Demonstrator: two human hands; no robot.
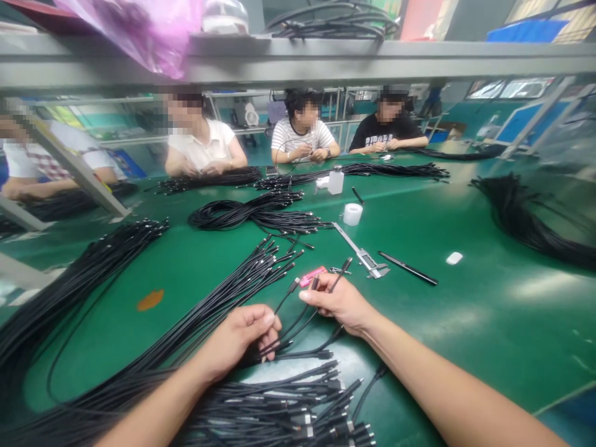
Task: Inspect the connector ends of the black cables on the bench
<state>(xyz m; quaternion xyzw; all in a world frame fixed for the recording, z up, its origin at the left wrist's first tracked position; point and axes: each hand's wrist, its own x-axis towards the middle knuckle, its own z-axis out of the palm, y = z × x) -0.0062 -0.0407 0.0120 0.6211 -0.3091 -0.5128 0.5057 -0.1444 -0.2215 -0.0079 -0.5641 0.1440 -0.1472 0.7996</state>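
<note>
My left hand (254, 332) is closed round a few black USB cables (285, 297), one connector sticking up past the thumb. To its right, my right hand (338, 301) pinches cable ends (345, 268) between thumb and fingers, their plugs pointing up and away. Below both hands lies a thick bundle of black cables (298, 397) with metal plugs facing right. Another long bundle (223, 298) runs diagonally past my left hand. Just behind my right hand is a small pink object (313, 276), partly hidden by the fingers.
A caliper (361, 251), a black pen (407, 268), a white tape roll (352, 214) and a white bottle (335, 180) lie or stand on the green table (503, 335). More cable bundles (535, 217) lie around. A shelf beam (298, 59) crosses above; several people sit opposite.
</note>
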